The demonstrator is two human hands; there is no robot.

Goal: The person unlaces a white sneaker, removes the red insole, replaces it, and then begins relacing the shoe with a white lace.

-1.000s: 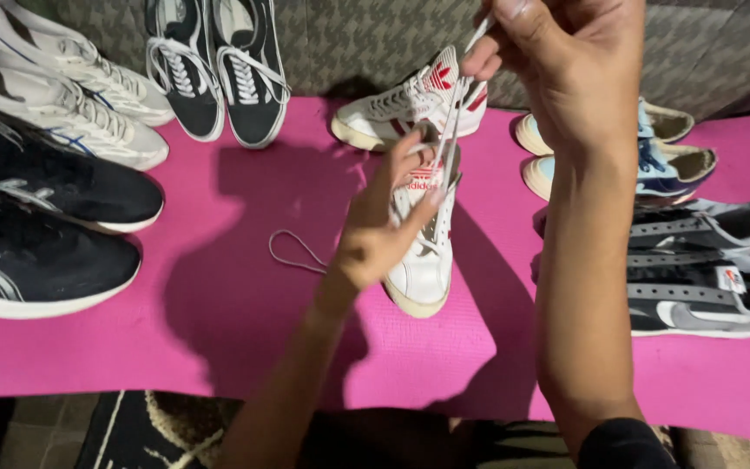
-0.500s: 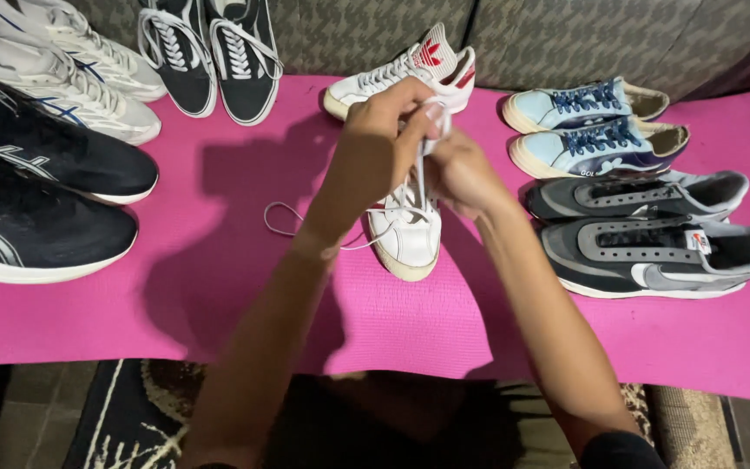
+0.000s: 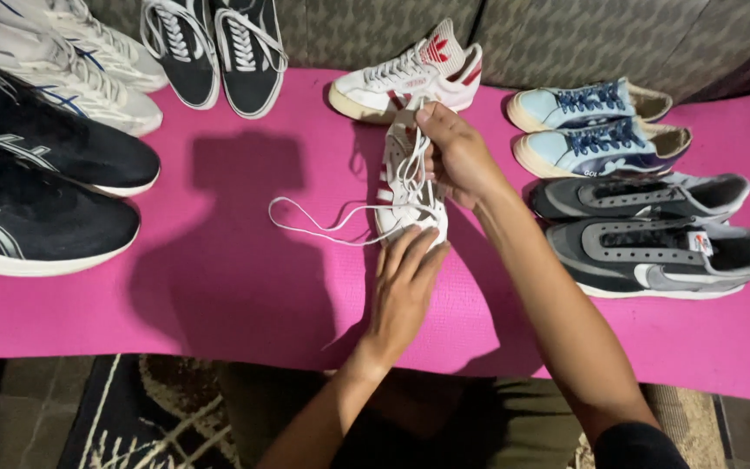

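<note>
A white sneaker with red trim (image 3: 403,178) lies toe toward me in the middle of the pink mat (image 3: 219,287). My right hand (image 3: 457,156) grips its upper part near the tongue and laces. My left hand (image 3: 405,282) rests fingertips on the toe, fingers together. A loose white lace (image 3: 323,221) loops out to the left across the mat. The matching white and red sneaker (image 3: 410,78) lies on its side just behind.
Black sneakers with white stripes (image 3: 36,187) and white sneakers (image 3: 54,52) sit at left, a black lace-up pair (image 3: 214,52) at the back. Light blue shoes (image 3: 592,122) and grey sneakers (image 3: 653,230) line the right. A patterned rug (image 3: 132,417) lies below the mat.
My right hand dropped from high up with the lace down onto the shoe. My left hand slid from the laces to the toe. The lace now trails loosely to the left.
</note>
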